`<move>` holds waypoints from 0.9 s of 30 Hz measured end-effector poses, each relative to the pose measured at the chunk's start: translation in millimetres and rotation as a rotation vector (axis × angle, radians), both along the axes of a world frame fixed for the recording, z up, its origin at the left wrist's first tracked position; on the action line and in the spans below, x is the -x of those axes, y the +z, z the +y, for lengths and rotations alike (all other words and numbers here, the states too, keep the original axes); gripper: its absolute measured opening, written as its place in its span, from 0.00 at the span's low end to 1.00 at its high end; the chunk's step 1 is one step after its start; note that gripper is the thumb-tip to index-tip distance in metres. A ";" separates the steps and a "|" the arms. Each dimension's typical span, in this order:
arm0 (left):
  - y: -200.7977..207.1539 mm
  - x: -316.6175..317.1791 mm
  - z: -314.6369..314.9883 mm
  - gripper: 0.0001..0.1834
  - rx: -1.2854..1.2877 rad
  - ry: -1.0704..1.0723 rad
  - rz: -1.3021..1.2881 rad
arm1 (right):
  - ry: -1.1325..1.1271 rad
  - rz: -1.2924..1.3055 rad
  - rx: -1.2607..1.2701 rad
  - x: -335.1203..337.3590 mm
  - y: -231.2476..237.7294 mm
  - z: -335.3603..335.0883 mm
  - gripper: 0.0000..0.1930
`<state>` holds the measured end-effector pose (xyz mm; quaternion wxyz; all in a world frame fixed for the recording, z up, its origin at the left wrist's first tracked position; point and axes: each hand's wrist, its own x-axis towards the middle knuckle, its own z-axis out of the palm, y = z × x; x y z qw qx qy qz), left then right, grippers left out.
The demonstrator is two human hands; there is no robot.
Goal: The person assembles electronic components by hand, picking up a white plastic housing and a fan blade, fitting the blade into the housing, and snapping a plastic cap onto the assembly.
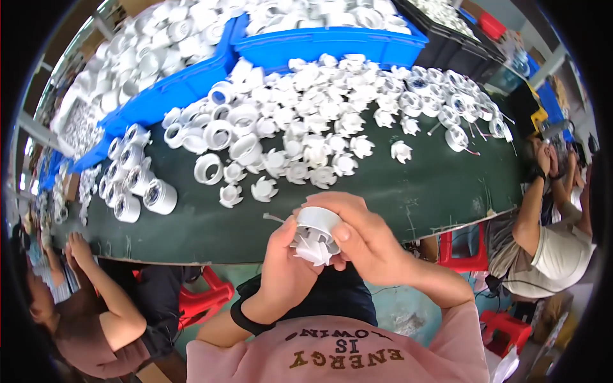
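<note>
Both my hands are closed around a small white fan unit just off the table's near edge. Its upper part is a white round housing (pixel 320 220); a white bladed impeller (pixel 313 251) shows below it, partly inside or against its lower rim, I cannot tell which. My left hand (pixel 285 258) grips the left side, thumb upward. My right hand (pixel 369 237) wraps the right side with its thumb on the rim. A short pale wire (pixel 273 217) sticks out at the left. Beyond my hands lie many loose white impellers (pixel 345 164) and white rings (pixel 208 169).
The dark green table (pixel 421 198) carries finished-looking white cylinders (pixel 160 196) at left and wired motor rings (pixel 456 138) at right. Blue bins (pixel 329 46) and a black bin (pixel 469 54) full of white parts line the back. Co-workers sit on both sides; red stools (pixel 207 297) stand below.
</note>
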<state>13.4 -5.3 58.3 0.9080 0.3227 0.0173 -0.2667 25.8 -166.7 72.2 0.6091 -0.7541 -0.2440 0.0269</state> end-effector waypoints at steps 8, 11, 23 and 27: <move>-2.6 5.5 64.1 0.37 -0.382 0.230 -0.143 | -0.099 -0.473 0.516 -121.5 -20.3 73.7 0.10; -1.0 6.3 78.0 0.34 -0.509 0.175 -0.240 | -0.041 -0.528 0.695 -142.3 -29.3 83.4 0.08; -12.6 -19.7 81.0 0.25 -0.660 0.372 -0.313 | 0.371 0.399 -0.077 -30.7 6.5 49.0 0.17; -18.3 -11.1 63.1 0.20 -0.805 0.309 -0.453 | 0.121 0.598 -0.155 -3.9 -3.0 56.4 0.21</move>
